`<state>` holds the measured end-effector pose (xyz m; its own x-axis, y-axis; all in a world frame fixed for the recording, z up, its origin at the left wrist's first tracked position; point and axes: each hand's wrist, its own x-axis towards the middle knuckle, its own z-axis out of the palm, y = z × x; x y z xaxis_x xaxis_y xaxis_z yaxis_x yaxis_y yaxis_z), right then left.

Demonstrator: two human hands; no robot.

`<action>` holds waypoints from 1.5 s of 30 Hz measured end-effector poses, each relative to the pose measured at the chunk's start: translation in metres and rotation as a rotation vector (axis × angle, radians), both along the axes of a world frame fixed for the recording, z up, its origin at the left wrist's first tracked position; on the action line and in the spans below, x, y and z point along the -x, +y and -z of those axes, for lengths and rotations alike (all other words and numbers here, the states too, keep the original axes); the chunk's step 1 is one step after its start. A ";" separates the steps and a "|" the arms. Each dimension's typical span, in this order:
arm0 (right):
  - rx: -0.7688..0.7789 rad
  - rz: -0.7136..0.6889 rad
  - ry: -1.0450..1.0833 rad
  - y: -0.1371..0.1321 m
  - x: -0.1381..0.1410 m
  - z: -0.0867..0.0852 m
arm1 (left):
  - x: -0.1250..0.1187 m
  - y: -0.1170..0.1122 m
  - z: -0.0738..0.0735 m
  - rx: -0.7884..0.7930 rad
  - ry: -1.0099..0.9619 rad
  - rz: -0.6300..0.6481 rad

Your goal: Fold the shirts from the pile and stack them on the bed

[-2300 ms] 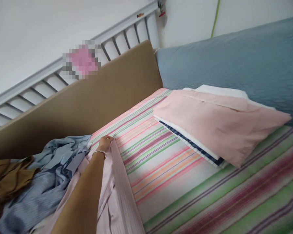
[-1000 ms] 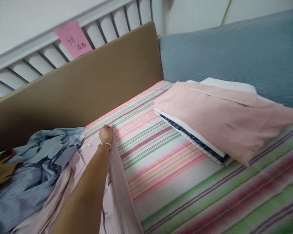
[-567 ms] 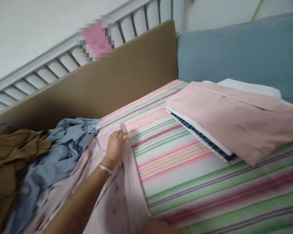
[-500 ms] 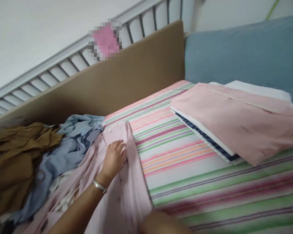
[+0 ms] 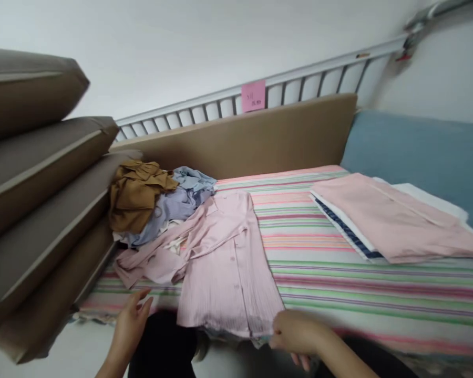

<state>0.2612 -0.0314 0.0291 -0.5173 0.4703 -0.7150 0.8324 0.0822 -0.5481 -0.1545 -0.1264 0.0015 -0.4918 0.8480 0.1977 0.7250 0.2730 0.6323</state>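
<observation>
A light pink button-up shirt (image 5: 228,262) lies on the striped bed sheet (image 5: 378,283), one side folded in and a sleeve laid across its front. Its other parts spread toward the left. At the shirt's lower right corner, my right hand (image 5: 297,333) has its fingers curled over the hem. My left hand (image 5: 131,319) hovers near the bed's front edge, below the sleeve, with thumb and fingers apart and nothing in it. To the right lies a stack of folded clothes with a pink garment (image 5: 394,218) on top of white and navy ones.
Crumpled brown clothing (image 5: 137,194) and blue clothing (image 5: 177,202) form a heap left of the shirt. Stacked brown cushions (image 5: 43,210) rise at the left. A brown board (image 5: 236,149) and a railing with a pink note (image 5: 253,96) run behind; a blue cushion (image 5: 413,157) stands right.
My left hand has left the shirt's upper part and moved down and left. My right hand now shows clearly at the hem. The view has swung left, bringing in the cushions.
</observation>
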 end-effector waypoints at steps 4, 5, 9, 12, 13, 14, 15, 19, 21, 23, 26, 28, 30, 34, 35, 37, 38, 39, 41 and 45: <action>-0.064 0.185 0.036 -0.032 -0.011 0.003 | -0.012 0.024 -0.006 -0.102 0.192 0.091; -0.083 0.254 0.058 -0.039 -0.014 0.003 | -0.018 0.032 -0.008 -0.095 0.262 0.118; -0.143 0.414 0.130 -0.065 -0.010 0.009 | -0.044 0.060 -0.018 0.110 0.412 0.124; -0.150 0.419 0.159 -0.082 0.001 0.015 | -0.046 0.074 -0.016 0.282 0.395 0.085; -0.155 0.410 0.165 -0.087 0.004 0.017 | -0.042 0.075 -0.013 0.315 0.371 0.088; -0.162 0.399 0.168 -0.091 0.007 0.019 | -0.035 0.076 -0.010 0.330 0.343 0.101; -0.172 0.390 0.171 -0.094 0.010 0.021 | -0.027 0.075 -0.006 0.326 0.320 0.118; -0.198 0.371 0.181 -0.097 0.021 0.024 | 0.004 0.062 0.007 0.241 0.265 0.177; -0.224 0.355 0.199 -0.093 0.031 0.024 | 0.012 0.056 0.011 0.193 0.253 0.185; -0.266 0.331 0.226 -0.086 0.044 0.023 | 0.014 0.053 0.012 0.135 0.246 0.177; -0.298 0.325 0.291 -0.070 0.070 0.018 | 0.010 0.056 0.008 0.042 0.241 0.159; -0.270 0.370 0.361 -0.059 0.089 0.010 | 0.004 0.059 0.001 -0.076 0.230 0.184; -0.196 0.455 0.433 -0.047 0.109 0.000 | -0.006 0.063 -0.008 -0.230 0.206 0.236; 0.045 0.711 0.626 -0.028 0.151 -0.018 | -0.030 0.067 -0.027 -0.432 0.145 0.322; 0.090 0.767 0.681 -0.024 0.160 -0.020 | -0.035 0.068 -0.030 -0.452 0.121 0.345; 0.081 0.851 0.722 -0.015 0.176 -0.022 | -0.045 0.070 -0.036 -0.474 0.067 0.392; 0.011 0.880 0.705 -0.011 0.182 -0.022 | -0.050 0.070 -0.038 -0.477 0.041 0.414; -0.102 0.895 0.677 -0.007 0.187 -0.020 | -0.053 0.070 -0.040 -0.478 0.019 0.432; -0.381 0.876 0.630 0.001 0.192 -0.016 | -0.059 0.070 -0.042 -0.481 -0.012 0.460; -0.655 0.690 0.548 0.012 0.188 -0.012 | -0.070 0.067 -0.040 -0.513 -0.035 0.474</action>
